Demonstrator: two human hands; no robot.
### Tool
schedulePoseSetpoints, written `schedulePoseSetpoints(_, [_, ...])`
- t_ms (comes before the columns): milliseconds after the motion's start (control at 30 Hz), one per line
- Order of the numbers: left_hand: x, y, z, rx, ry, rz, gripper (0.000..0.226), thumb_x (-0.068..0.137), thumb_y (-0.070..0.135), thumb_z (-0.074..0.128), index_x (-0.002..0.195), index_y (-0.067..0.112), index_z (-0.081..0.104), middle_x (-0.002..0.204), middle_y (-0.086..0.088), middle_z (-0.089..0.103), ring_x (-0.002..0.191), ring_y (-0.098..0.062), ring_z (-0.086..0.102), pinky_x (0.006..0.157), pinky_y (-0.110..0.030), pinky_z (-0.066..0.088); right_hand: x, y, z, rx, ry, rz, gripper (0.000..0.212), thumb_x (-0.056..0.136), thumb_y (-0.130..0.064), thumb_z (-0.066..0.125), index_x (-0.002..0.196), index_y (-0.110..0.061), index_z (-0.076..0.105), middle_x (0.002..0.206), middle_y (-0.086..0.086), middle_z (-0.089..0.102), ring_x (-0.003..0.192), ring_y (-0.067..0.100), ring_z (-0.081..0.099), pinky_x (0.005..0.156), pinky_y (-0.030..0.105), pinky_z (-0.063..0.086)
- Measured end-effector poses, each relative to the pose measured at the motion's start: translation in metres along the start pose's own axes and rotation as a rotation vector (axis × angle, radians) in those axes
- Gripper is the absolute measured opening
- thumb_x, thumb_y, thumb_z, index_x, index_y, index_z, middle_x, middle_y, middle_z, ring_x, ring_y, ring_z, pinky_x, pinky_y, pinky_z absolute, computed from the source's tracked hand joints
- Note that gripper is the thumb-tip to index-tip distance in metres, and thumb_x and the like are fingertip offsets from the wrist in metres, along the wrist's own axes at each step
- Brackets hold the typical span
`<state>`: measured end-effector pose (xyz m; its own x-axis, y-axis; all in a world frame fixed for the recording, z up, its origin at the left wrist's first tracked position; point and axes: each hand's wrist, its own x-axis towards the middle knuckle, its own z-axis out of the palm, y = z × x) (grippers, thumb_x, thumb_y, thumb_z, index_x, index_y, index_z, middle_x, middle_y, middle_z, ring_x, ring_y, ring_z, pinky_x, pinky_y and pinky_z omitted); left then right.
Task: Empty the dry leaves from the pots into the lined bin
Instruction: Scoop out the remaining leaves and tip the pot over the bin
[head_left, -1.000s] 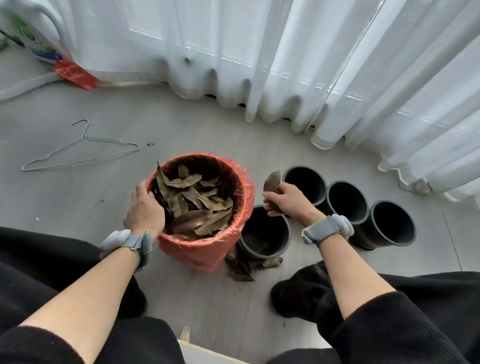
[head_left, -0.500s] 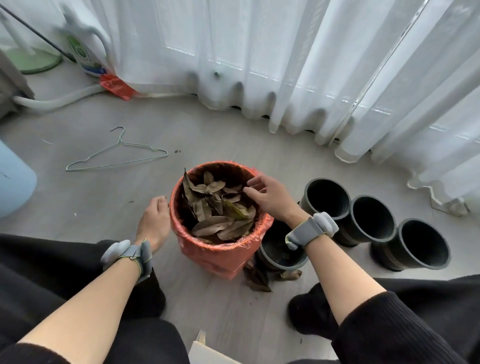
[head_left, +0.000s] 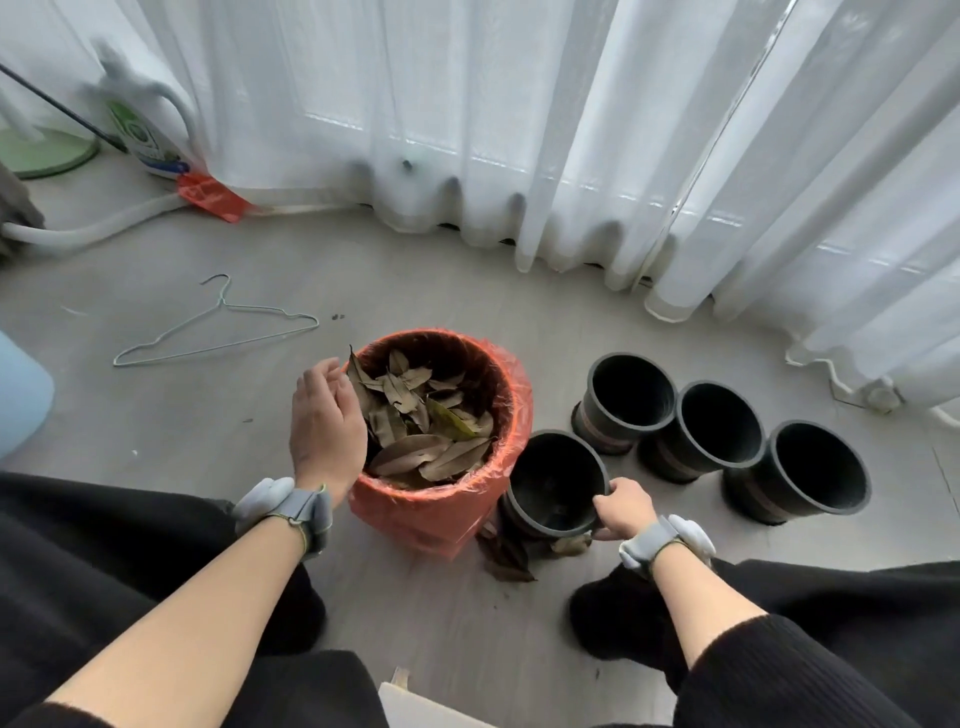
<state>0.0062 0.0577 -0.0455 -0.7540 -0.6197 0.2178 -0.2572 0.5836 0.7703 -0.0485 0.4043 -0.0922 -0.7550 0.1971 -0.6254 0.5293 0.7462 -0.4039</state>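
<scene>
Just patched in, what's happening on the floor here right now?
A person is clearing dry leaves into the orange-lined bin. Their right hand grips the rim of the nearest black pot, which stands upright beside the bin. The left hand rests open at the bin's rim. Three more pots look empty; stray leaves lie on the floor.

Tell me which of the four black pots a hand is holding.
The pot beside the lined bin, nearest the person: the right hand grips its rim. The other three stand untouched in a row.
</scene>
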Motion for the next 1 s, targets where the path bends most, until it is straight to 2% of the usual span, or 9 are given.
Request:
schedulePoseSetpoints(67, [-0.003,0.010,0.005,-0.029,-0.022,0.069,0.030,0.102,0.024,0.038,0.125,0.008,0.047,0.119,-0.012,0.056,0.113,-0.027,0.053,0.097,-0.046,0.045,-0.005,-0.001,-0.010,-0.023,0.038,-0.032,0.023,0.084,-0.007,0.045,0.102,-0.008,0.060,0.106,0.017,0.069,0.079,0.030,0.071,0.074,0.032,0.058])
schedulePoseSetpoints(233, [-0.009,0.048,0.022,-0.129,-0.092,0.240,0.024,0.101,0.025,0.041,0.122,0.016,0.047,0.118,-0.003,0.059,0.110,-0.021,0.056,0.095,-0.046,0.047,-0.022,-0.017,-0.063,-0.193,0.181,-0.187,0.036,0.086,-0.010,0.044,0.120,-0.015,0.057,0.109,0.014,0.068,0.093,0.032,0.068,0.086,0.033,0.052])
schedulePoseSetpoints(367, [-0.014,0.074,0.036,-0.230,-0.213,0.232,0.022,0.102,0.030,0.041,0.121,0.022,0.048,0.117,0.004,0.058,0.107,-0.008,0.054,0.096,-0.036,0.047,-0.037,-0.046,-0.108,-0.279,0.244,-0.353,0.032,0.089,-0.015,0.050,0.119,-0.013,0.060,0.116,0.014,0.067,0.109,0.033,0.061,0.093,0.035,0.048])
schedulePoseSetpoints(467, [-0.023,0.107,0.039,-0.342,-0.333,0.187,0.023,0.101,0.038,0.041,0.120,0.028,0.048,0.111,0.006,0.060,0.103,-0.004,0.057,0.096,-0.033,0.048,-0.057,-0.064,-0.150,-0.226,0.288,-0.409,0.027,0.088,-0.014,0.052,0.113,-0.009,0.061,0.112,0.015,0.067,0.103,0.033,0.062,0.091,0.039,0.050])
schedulePoseSetpoints(567, [-0.028,0.130,0.040,-0.456,-0.539,-0.055,0.047,0.093,0.062,0.042,0.123,0.026,0.043,0.108,0.004,0.062,0.099,-0.013,0.063,0.093,-0.041,0.052,-0.073,-0.080,-0.173,-0.115,0.364,-0.510,0.020,0.088,-0.014,0.054,0.106,-0.012,0.062,0.102,0.009,0.069,0.089,0.027,0.063,0.083,0.035,0.050])
schedulePoseSetpoints(667, [-0.027,0.146,0.032,-0.645,-0.802,-0.463,0.097,0.060,0.092,0.047,0.120,0.017,0.045,0.107,-0.005,0.067,0.092,-0.023,0.069,0.077,-0.040,0.059,-0.093,-0.104,-0.169,0.096,0.316,-0.645,0.020,0.090,-0.014,0.056,0.109,-0.012,0.061,0.103,0.004,0.067,0.093,0.026,0.066,0.084,0.047,0.056])
schedulePoseSetpoints(733, [-0.017,0.146,0.023,-0.829,-0.983,-0.642,0.112,0.050,0.096,0.048,0.125,0.012,0.049,0.120,-0.016,0.064,0.104,-0.033,0.066,0.083,-0.046,0.056,-0.100,-0.126,-0.155,0.192,0.283,-0.747,0.020,0.090,-0.013,0.057,0.110,-0.012,0.060,0.103,0.001,0.065,0.095,0.025,0.067,0.080,0.047,0.058])
schedulePoseSetpoints(867, [0.008,0.129,-0.003,-1.376,-1.175,-0.696,0.104,0.067,0.090,0.047,0.142,0.018,0.046,0.143,-0.021,0.047,0.131,-0.044,0.044,0.110,-0.059,0.031,-0.106,-0.169,-0.118,0.214,0.129,-0.861,0.018,0.093,-0.009,0.055,0.111,-0.013,0.056,0.107,0.004,0.062,0.082,0.026,0.069,0.069,0.043,0.061])
schedulePoseSetpoints(1000, [0.019,0.111,-0.027,-1.497,-0.976,-0.755,0.084,0.080,0.071,0.059,0.143,0.016,0.046,0.143,-0.022,0.046,0.131,-0.043,0.044,0.111,-0.060,0.028,-0.105,-0.194,-0.087,0.052,0.029,-0.855,0.024,0.092,-0.008,0.054,0.116,-0.010,0.058,0.114,0.004,0.065,0.092,0.019,0.062,0.086,0.034,0.053])
